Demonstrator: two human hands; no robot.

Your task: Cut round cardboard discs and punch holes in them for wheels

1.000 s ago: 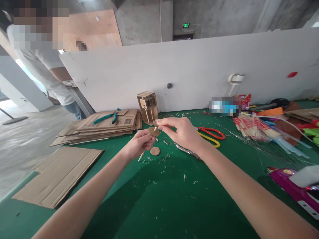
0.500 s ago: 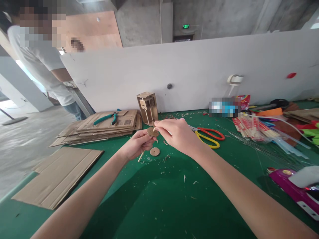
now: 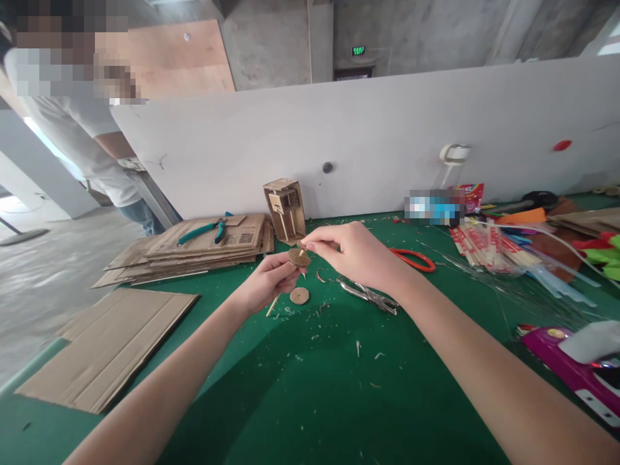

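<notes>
My left hand is closed around the edge of a round cardboard disc that has a short wooden stick standing up through its middle. Above it, my right hand pinches the stick's upper end, where a small brown piece shows between the fingertips. A second cardboard disc lies flat on the green table just below. Beside it, a thin wooden stick slants out under my left hand. Silver pliers lie under my right wrist.
At the back stands a small cardboard box with sticks inside. Stacked cardboard with teal-handled pliers is to the left, near a loose sheet. Red-handled scissors, packaged sticks and a magenta device lie right.
My right hand has risen slightly, baring the silver pliers, while its forearm now covers the yellow scissor handle. Both hands keep their hold on the disc and stick. The view has shifted slightly.
</notes>
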